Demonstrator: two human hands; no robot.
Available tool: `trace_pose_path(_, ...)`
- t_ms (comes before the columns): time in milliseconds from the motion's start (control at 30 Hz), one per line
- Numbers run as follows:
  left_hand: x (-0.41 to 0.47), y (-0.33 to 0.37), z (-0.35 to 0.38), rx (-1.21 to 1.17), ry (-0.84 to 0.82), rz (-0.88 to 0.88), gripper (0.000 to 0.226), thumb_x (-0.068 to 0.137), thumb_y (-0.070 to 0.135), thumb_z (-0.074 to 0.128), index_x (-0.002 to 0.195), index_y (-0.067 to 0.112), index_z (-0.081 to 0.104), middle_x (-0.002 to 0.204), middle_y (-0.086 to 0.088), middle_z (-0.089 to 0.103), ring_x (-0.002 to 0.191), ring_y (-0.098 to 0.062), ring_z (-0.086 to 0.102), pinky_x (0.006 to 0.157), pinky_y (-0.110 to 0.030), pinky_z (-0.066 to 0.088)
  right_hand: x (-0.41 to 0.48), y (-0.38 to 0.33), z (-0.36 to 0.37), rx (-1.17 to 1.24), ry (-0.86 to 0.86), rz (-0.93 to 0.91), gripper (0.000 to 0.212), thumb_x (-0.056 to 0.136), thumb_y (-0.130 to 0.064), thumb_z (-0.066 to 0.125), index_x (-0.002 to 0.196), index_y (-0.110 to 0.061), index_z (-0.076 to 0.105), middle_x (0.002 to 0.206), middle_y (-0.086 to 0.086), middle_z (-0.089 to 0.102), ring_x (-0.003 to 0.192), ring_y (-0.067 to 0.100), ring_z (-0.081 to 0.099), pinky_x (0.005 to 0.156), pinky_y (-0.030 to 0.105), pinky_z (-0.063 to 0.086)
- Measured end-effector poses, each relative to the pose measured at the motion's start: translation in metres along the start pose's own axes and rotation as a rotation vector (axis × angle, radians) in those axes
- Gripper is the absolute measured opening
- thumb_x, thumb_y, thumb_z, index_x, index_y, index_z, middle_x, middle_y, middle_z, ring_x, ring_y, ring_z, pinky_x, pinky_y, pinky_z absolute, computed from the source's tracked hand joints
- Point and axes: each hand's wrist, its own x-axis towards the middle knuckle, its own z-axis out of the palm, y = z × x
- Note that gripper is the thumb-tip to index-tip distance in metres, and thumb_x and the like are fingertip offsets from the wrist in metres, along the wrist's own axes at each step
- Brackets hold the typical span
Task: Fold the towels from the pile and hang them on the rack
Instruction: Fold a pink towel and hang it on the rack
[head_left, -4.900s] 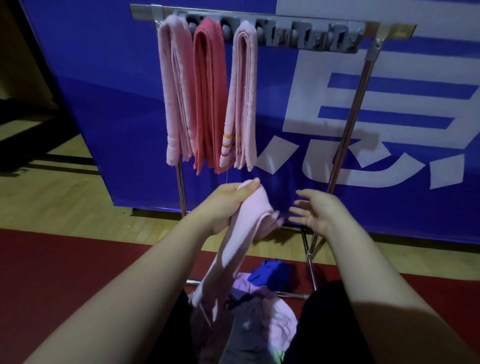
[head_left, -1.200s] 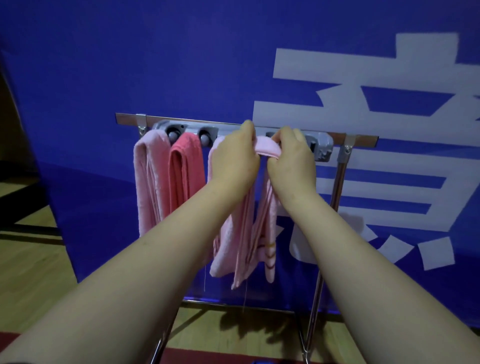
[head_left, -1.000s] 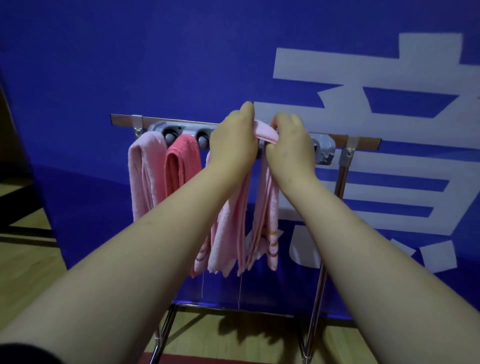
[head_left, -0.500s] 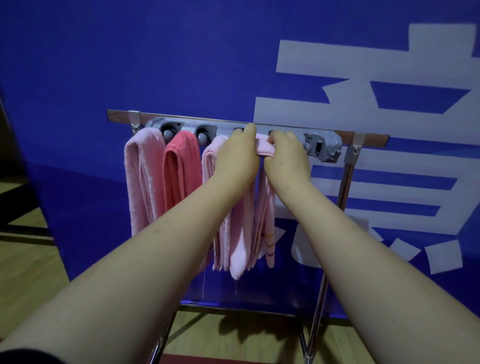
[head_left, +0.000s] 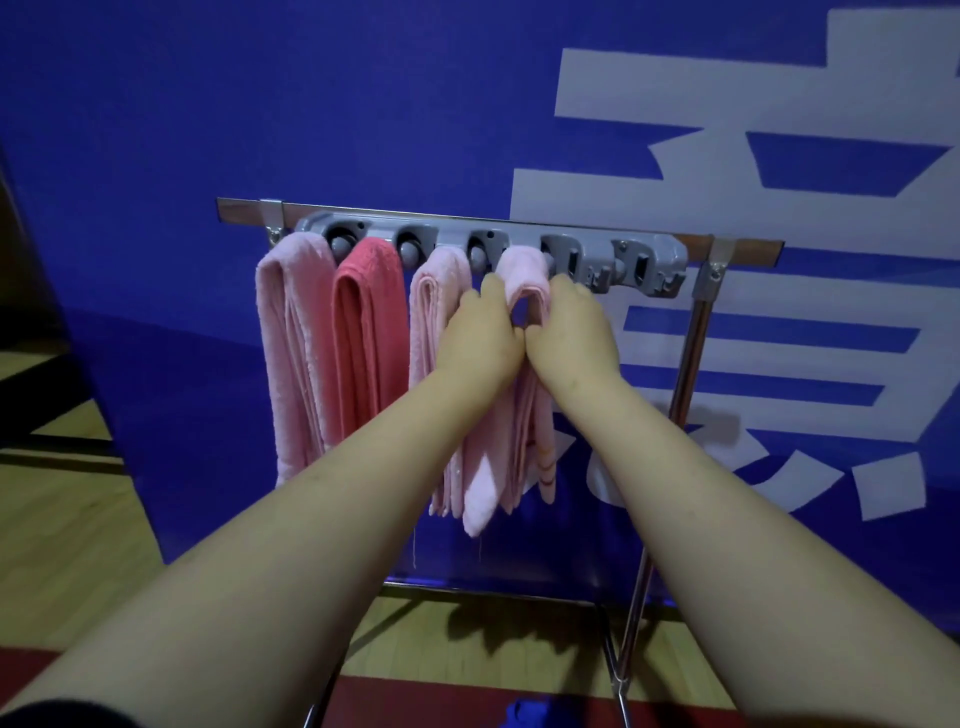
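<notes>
Left hand (head_left: 480, 338) and right hand (head_left: 571, 332) pinch the pale-pink folded terry towel (head_left: 524, 270) beneath its fold, seemingly clipped above; limp, light cloth, best held there.

A tall blue backdrop panel (head_left: 260, 104) fills the background and carries large white printed characters (head_left: 649, 104) on its right half. It stands on a yellowish wooden plank floor (head_left: 62, 519). A dark stripe (head_left: 62, 447) crosses the floor at the left. Nearest the camera lies a red floor covering (head_left: 467, 706), with a small blue scrap (head_left: 524, 714) at the bottom edge.
</notes>
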Motion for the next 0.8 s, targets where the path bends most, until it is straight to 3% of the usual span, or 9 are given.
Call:
trace_pose_path(100,-0.015,-0.010,0.008,0.019,-0.056,-0.064,0.026,0.087,0.017,0.052,0.109,0.005,0.046,0.103,-0.018,0.060,0.092,-0.037,0.058,0.071,-0.039,0.045,-0.013,0.009,0.009,-0.101,-0.073,0.070,0.026,0.089,-0.018,0.053,0.113,-0.009,0.052,0.115,0.012,0.054,0.099,0.035,0.057,0.069,0.035,0.039)
trace_pose_path(233,-0.039,-0.030,0.028,-0.022,-0.133,-0.221,0.032,0.089,0.016,0.054,0.118,0.005,0.046,0.107,-0.016,0.064,0.096,-0.035,0.062,0.084,-0.045,0.053,-0.038,0.025,0.028,-0.145,-0.110,0.142,0.024,0.086,-0.023,0.056,0.107,-0.011,0.056,0.110,0.010,0.056,0.101,0.032,0.055,0.070,0.034,0.039)
trace_pose_path(367,-0.056,-0.048,0.051,-0.139,-0.158,-0.325,0.034,0.089,0.015,0.055,0.120,0.005,0.046,0.112,-0.016,0.064,0.101,-0.033,0.063,0.089,-0.043,0.052,-0.058,0.037,0.048,-0.013,-0.155,0.237,0.031,0.084,-0.027,0.059,0.109,-0.010,0.054,0.109,0.010,0.059,0.104,0.031,0.054,0.079,0.037,0.051)
trace_pose_path(467,-0.066,-0.063,0.070,-0.195,-0.153,-0.340,0.036,0.087,0.018,0.056,0.120,0.005,0.049,0.111,-0.011,0.065,0.102,-0.029,0.063,0.085,-0.034,0.049,-0.070,0.044,0.063,0.091,-0.202,0.321,0.035,0.082,-0.024,0.061,0.112,-0.008,0.051,0.112,0.014,0.060,0.106,0.037,0.057,0.087,0.044,0.052)
trace_pose_path(600,-0.079,-0.077,0.085,-0.255,-0.184,-0.316,0.030,0.090,0.017,0.057,0.118,0.006,0.058,0.097,-0.003,0.067,0.092,-0.021,0.066,0.062,-0.012,0.043,-0.081,0.055,0.080,0.121,-0.247,0.373,0.030,0.084,-0.017,0.057,0.111,-0.004,0.055,0.111,0.018,0.060,0.106,0.038,0.058,0.081,0.038,0.050)
trace_pose_path(733,-0.093,-0.087,0.094,-0.232,-0.259,-0.286,0.025,0.094,0.011,0.050,0.116,0.006,0.061,0.096,-0.001,0.065,0.087,-0.012,0.060,0.071,-0.018,0.043,-0.090,0.063,0.094,0.138,-0.273,0.402,0.024,0.088,-0.015,0.054,0.110,-0.007,0.060,0.106,0.014,0.064,0.097,0.034,0.063,0.072,0.032,0.050)
trace_pose_path(800,-0.098,-0.094,0.101,-0.223,-0.281,-0.308,0.020,0.093,0.012,0.050,0.108,0.007,0.063,0.087,0.004,0.065,0.081,-0.013,0.063,0.064,-0.013,0.044,-0.096,0.066,0.099,0.150,-0.290,0.426,0.020,0.090,-0.019,0.054,0.107,-0.011,0.061,0.101,0.010,0.065,0.091,0.030,0.065,0.072,0.035,0.055)
